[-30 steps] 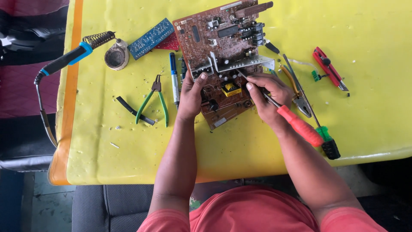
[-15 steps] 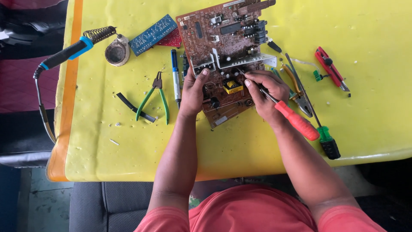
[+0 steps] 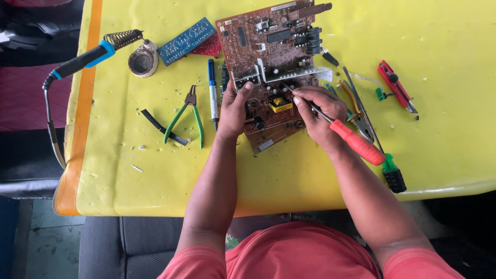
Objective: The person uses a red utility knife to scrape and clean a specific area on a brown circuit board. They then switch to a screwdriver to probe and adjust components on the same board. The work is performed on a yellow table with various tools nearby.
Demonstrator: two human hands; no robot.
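Red-handled screwdriver (image 3: pixel 356 142) gripped in right hand (image 3: pixel 320 111), tip up-left on brown circuit board (image 3: pixel 274 46), left hand (image 3: pixel 235 108) flat, steadying it.

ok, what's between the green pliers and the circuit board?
Head view: a blue-and-white pen-shaped tool lies between the pliers and the board, just left of the left hand.

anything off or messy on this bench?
Mostly tidy. The circuit board lies askew, its top edge jutting past the yellow table. Small white bits litter the table near the green pliers. The soldering iron hangs over the left edge. No visible damage.
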